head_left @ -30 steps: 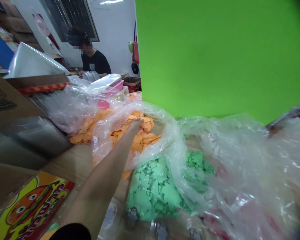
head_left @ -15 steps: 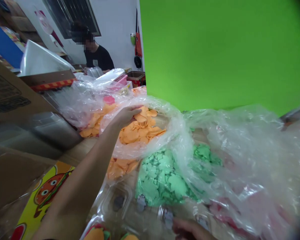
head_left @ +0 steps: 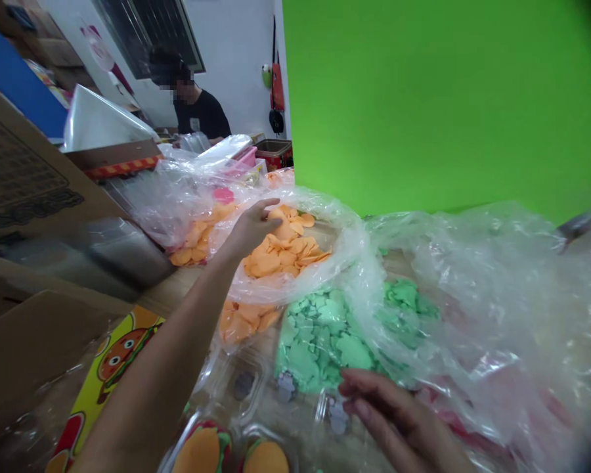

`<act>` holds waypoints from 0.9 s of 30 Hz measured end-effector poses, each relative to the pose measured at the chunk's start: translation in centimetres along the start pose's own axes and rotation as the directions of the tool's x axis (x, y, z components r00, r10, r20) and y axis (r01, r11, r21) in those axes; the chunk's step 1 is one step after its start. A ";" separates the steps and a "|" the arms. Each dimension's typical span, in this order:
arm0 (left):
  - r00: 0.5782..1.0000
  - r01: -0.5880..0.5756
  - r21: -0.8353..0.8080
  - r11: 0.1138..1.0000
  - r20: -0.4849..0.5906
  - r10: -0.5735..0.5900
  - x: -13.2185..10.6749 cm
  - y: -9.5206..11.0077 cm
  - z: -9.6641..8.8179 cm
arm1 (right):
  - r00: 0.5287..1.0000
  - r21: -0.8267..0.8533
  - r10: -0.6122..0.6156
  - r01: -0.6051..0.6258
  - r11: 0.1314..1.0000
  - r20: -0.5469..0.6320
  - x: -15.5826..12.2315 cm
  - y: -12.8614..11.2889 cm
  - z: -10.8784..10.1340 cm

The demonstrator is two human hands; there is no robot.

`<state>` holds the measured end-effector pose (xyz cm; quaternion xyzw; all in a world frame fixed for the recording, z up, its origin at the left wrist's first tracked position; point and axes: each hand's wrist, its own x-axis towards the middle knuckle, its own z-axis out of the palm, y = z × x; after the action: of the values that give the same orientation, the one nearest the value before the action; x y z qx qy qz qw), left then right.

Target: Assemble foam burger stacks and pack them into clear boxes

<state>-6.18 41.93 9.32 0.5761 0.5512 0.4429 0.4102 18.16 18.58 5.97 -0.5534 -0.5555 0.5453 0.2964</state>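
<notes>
**Head view: the right hand [head_left: 406, 424] has come farther into sight, and the left hand [head_left: 256, 228] has parted its fingers over orange shapes [head_left: 268, 257].**

A bright green panel [head_left: 443, 105] stands behind a cluttered table [head_left: 165, 289]. Crumpled clear plastic [head_left: 497, 282] covers the table's right side. Toward the middle, an open clear bag [head_left: 352, 230] holds the main heap of orange shapes. The left hand reaches over the bag's left edge, thumb and fingers spread, with orange shapes showing at the gap; I cannot tell whether it touches one. No shape is visibly lifted, so the change reads as a loosened reach rather than a secured hold, with the second hand now available.

The right hand hangs well apart from that heap, thumb and bent fingers separated, nothing visible between them. Just beyond its fingertips, green shapes [head_left: 320, 341] lie under plastic near the bag's near right edge. Lower down, two orange-topped stacks [head_left: 266, 460] sit in clear containers. Smallest are grey pieces [head_left: 338, 417], one just beside the right hand.
</notes>
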 end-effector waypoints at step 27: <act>0.748 -0.664 0.170 0.728 0.170 0.642 -19.5 5.1 1.2 | 0.719 0.017 -0.565 0.624 0.782 -0.405 0.4 -7.8 0.9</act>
<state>-3.64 22.24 12.73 0.7957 0.3375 0.4661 0.1889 15.00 20.31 12.91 -0.4152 -0.5925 0.3441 0.5985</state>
